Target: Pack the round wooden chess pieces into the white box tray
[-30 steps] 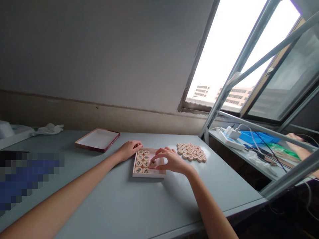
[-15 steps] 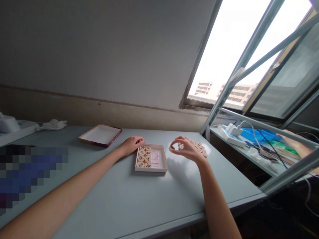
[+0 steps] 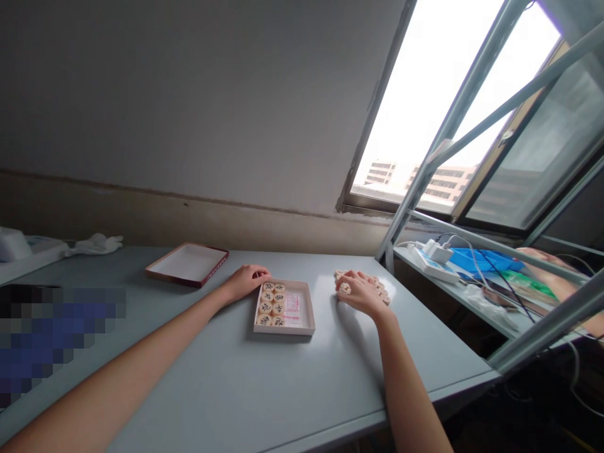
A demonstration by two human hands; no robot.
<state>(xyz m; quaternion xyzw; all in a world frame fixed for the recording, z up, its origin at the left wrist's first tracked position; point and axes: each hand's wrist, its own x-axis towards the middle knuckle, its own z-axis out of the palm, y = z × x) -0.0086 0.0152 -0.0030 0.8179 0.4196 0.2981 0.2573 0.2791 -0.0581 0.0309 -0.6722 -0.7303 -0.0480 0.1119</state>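
Note:
A shallow white box (image 3: pixel 306 306) sits on the grey table. Two columns of round wooden Chinese chess pieces (image 3: pixel 267 308) fill its left half. Pink print shows on the bare floor of the right half. My left hand (image 3: pixel 245 281) rests at the box's far left corner, its fingers curled against the edge. To the right, my right hand (image 3: pixel 361 292) reaches down over a heap of loose chess pieces (image 3: pixel 381 290). Its thumb and fingers close around a piece (image 3: pixel 344 289) at the heap's near left side; the fingertips are partly hidden.
The box lid (image 3: pixel 186 264) lies upturned at the back left. A white glove-like item (image 3: pixel 97 244) is at the far left. Beyond the metal frame (image 3: pixel 401 220) on the right, a side table holds a power strip (image 3: pixel 436 264), a blue tray (image 3: pixel 465 259) and another person's arm (image 3: pixel 550 270).
My right hand, with a chess piece pinched in it earlier, has moved right and down to the heap. My left hand stays at the box corner. The pieces in the box look unchanged.

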